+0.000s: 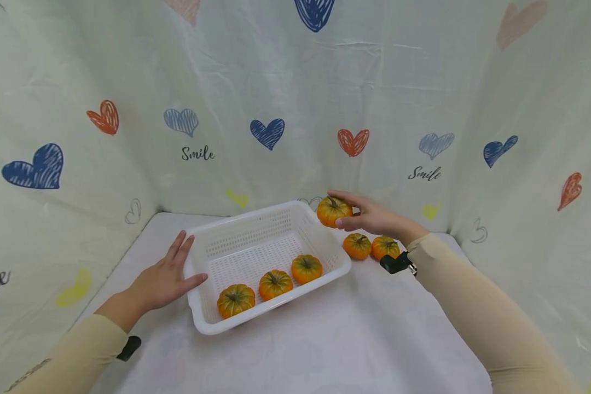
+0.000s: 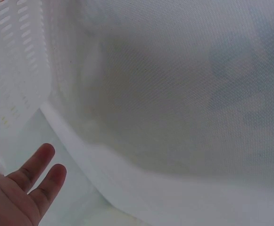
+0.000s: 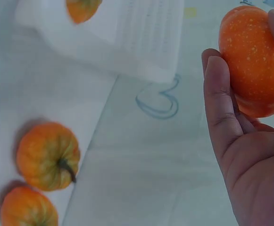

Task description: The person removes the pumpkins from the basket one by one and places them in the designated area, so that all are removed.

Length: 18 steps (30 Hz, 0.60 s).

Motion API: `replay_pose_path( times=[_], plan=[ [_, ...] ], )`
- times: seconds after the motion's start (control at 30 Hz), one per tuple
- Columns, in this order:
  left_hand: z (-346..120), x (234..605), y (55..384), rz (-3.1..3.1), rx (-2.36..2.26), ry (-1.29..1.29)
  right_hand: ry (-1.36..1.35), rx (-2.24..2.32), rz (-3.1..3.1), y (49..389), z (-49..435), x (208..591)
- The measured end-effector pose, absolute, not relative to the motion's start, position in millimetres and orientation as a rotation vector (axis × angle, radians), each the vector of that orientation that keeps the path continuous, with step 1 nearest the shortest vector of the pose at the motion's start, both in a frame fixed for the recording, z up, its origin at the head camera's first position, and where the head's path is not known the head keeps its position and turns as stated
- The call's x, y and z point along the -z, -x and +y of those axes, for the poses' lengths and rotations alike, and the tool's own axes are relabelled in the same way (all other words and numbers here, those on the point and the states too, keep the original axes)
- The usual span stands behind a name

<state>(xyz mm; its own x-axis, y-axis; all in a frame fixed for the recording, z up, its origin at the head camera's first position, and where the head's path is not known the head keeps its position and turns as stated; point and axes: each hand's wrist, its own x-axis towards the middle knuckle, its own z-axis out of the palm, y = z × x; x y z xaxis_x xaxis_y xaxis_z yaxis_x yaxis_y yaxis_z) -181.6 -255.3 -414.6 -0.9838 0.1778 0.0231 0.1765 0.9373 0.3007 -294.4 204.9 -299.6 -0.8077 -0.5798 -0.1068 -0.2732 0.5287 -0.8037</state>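
Observation:
My right hand (image 1: 369, 215) grips a small orange pumpkin (image 1: 334, 211) with a green-tinged top, holding it up by the right rim of a white plastic basket (image 1: 271, 316). In the right wrist view the thumb and fingers curve round the pumpkin (image 3: 252, 61). Three more pumpkins lie in the basket along its near side: a left one (image 1: 236, 300), a middle one (image 1: 275, 284) and a right one (image 1: 306, 268). My left hand (image 1: 162, 279) rests at the basket's left rim, fingers spread and straight. The left wrist view shows two of its fingertips (image 2: 45, 155) beside the basket wall.
Two pumpkins, one (image 1: 357, 246) beside another (image 1: 385, 248), sit on the white-covered table (image 1: 315, 345) right of the basket, below my right wrist. Behind and at both sides hangs a pale curtain (image 1: 295, 76) printed with hearts.

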Motion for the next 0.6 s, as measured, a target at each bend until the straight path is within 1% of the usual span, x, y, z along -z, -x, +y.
replay_pose_path(
  times=[0.17,0.37,0.6],
  plan=[
    [-254,412,181,3.088,-0.482,-0.287,0.658,1.155,2.461,289,233,304],
    [-254,413,182,3.093,-0.483,-0.293,0.625,1.164,2.49,282,266,319],
    [-255,413,182,3.088,-0.486,-0.282,0.54,1.198,2.537,271,292,338]
  ],
)
